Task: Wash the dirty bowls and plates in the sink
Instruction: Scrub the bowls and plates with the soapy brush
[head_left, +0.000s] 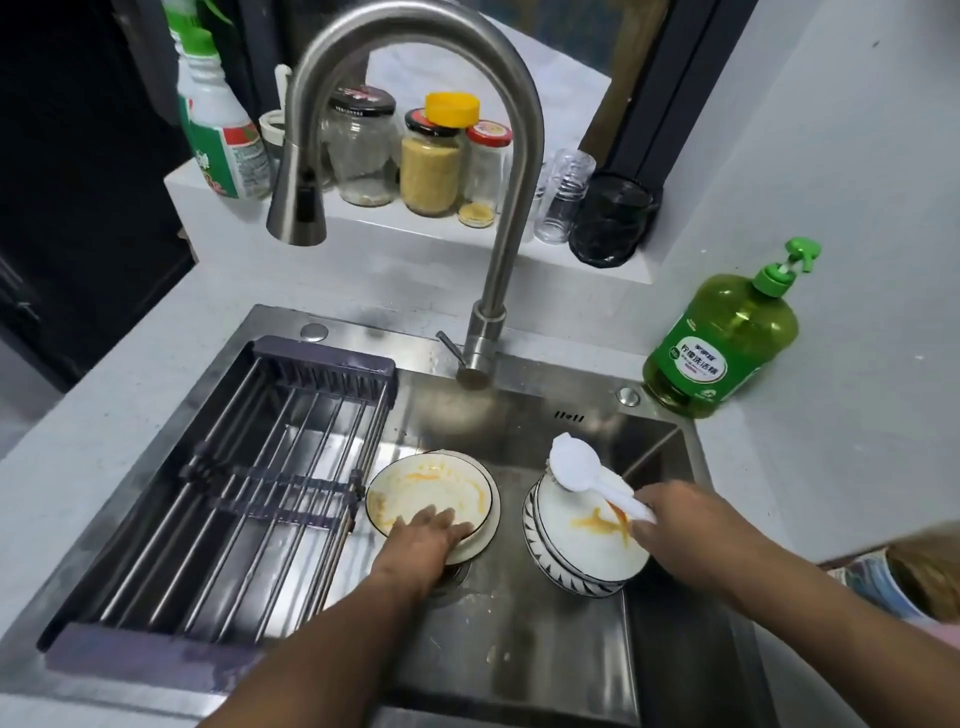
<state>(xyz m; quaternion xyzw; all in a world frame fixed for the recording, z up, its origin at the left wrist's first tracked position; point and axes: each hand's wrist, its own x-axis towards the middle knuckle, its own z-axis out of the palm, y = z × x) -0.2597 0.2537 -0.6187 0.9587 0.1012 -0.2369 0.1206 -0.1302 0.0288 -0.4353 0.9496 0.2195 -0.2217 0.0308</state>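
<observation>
Two stacked cream plates (431, 491) with orange smears lie in the steel sink (519, 660), beside the rack. My left hand (423, 540) grips the near rim of the top plate, fingers over its edge. To the right, a stack of white bowls (582, 545) with a dark patterned outside tilts toward me, the top one streaked orange. My right hand (675, 525) holds the handle of a white dish brush (576, 467). The brush head rests on the far rim of the top bowl.
A steel-rod drying rack (234, 499) spans the sink's left half. The gooseneck tap (415, 156) arches overhead; no water runs. A green dish-soap pump bottle (722, 338) stands at the back right corner. Jars (431, 166) and a spray bottle (218, 124) line the ledge behind.
</observation>
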